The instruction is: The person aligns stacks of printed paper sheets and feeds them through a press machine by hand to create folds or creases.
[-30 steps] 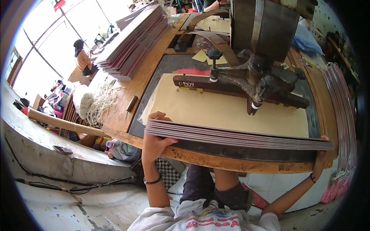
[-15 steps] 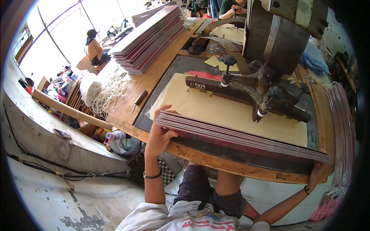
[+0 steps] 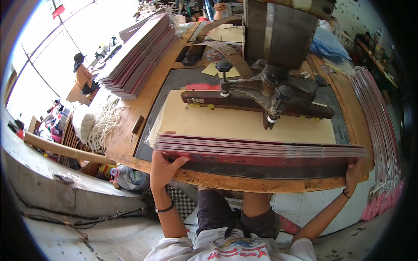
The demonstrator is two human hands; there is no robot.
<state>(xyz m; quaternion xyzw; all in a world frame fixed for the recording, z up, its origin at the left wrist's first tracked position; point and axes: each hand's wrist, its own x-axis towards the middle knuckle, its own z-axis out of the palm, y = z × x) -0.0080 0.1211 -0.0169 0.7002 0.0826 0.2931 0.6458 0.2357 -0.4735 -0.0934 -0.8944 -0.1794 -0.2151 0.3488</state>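
Observation:
A long stack of flat card pieces (image 3: pixel 261 150), with dark red faces and pale grey edges, lies across the near side of the workbench. My left hand (image 3: pixel 163 169) grips its left end, thumb along the front and fingertips showing behind. At the opposite end, my right hand (image 3: pixel 353 172) is closed round the corner, its fingers partly hidden. Just beyond the stack, a cream sheet (image 3: pixel 257 126) covers part of the dark bench mat (image 3: pixel 150 130). Over the sheet stands a metal press head (image 3: pixel 272 82) with a long dark bar (image 3: pixel 257 104) and black knobs.
Another tall stack of flat pieces (image 3: pixel 139 56) stands at the back left, above a heap of white cord (image 3: pixel 104 126). A wooden-handled awl (image 3: pixel 137 125) rests on the bench's left side. More stacked pieces (image 3: pixel 379 126) hang past the right edge. Other people work farther off.
The stack has levelled out, its left end lower and its right end higher in the view. Both hands keep their hold. The whole scene has shifted left as my head turned.

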